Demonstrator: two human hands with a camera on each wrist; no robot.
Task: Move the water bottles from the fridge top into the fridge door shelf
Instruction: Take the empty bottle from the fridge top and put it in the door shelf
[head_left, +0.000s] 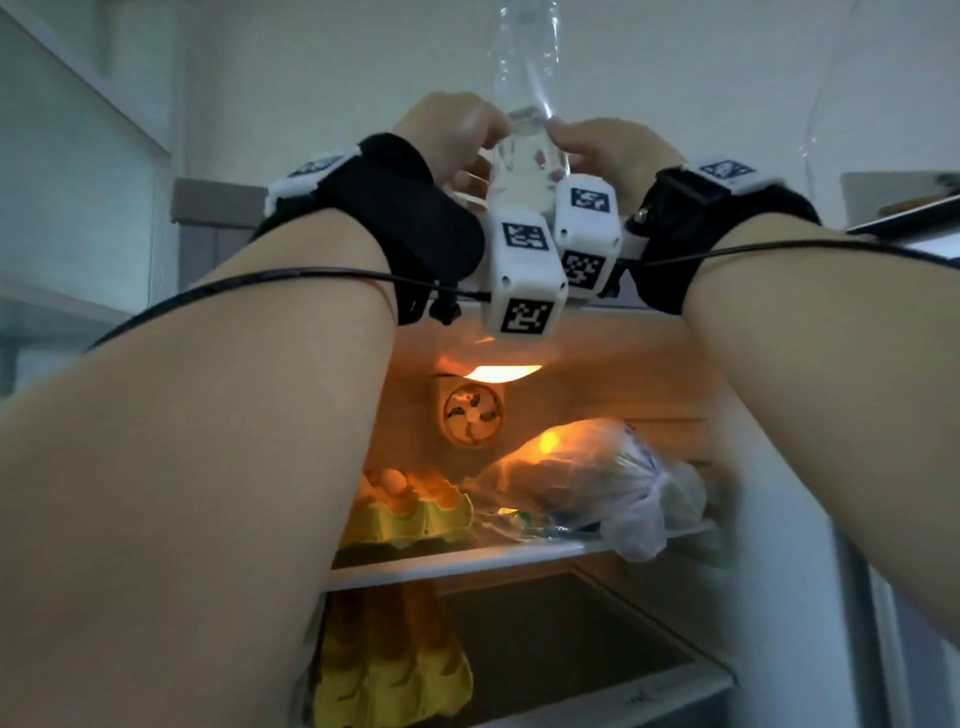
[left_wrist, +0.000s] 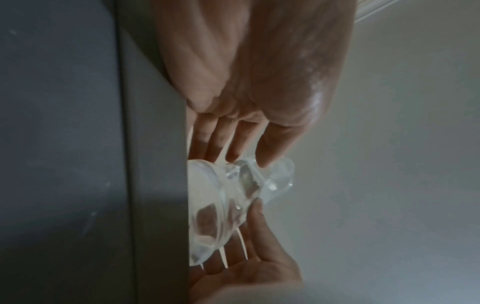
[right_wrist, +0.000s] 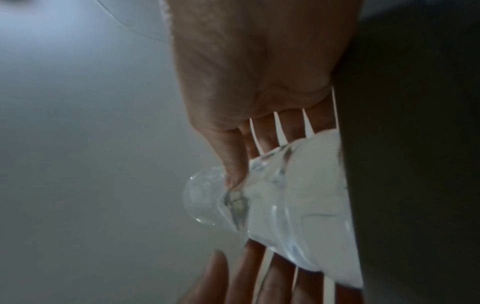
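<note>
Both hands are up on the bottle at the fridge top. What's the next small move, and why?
Probably lift the water bottle a little off the fridge top and draw it toward you. The left hand and right hand flank its lower body, so it looks secured, but it is not yet carried down toward the door shelf.

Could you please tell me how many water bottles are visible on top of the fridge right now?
1: a clear plastic water bottle on the fridge top, held between the left hand and right hand. Others may be hidden beyond the camera's view.
</note>
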